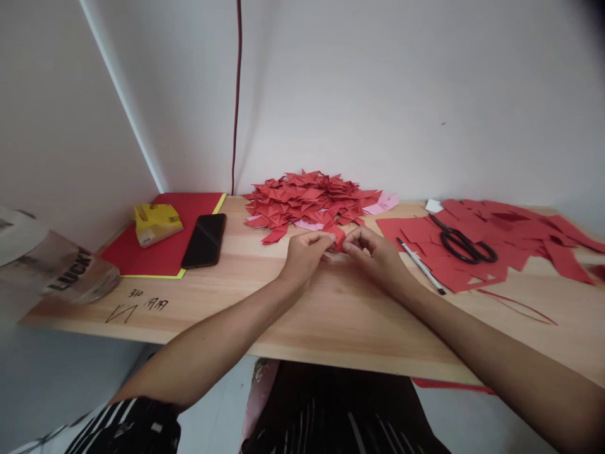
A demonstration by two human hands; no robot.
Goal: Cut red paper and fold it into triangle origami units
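Observation:
Between my two hands, above the middle of the wooden table, is a small piece of red paper (337,236). My left hand (306,252) pinches its left side with thumb and forefinger. On the other side my right hand (373,252) has its thumb and fingers closed at the paper's right edge. Part of the paper is hidden by the fingers. Just behind my hands lies a heap of folded red paper pieces (307,198), with a few pink ones (382,203) at its edge.
Black-handled scissors (463,243) rest on loose red paper sheets (510,233) to the right, beside a pen (421,266). At left are a black phone (204,241), a yellow packet (158,225), a red sheet (142,257) and a large plastic cup (61,265). A wall stands behind the table (293,328).

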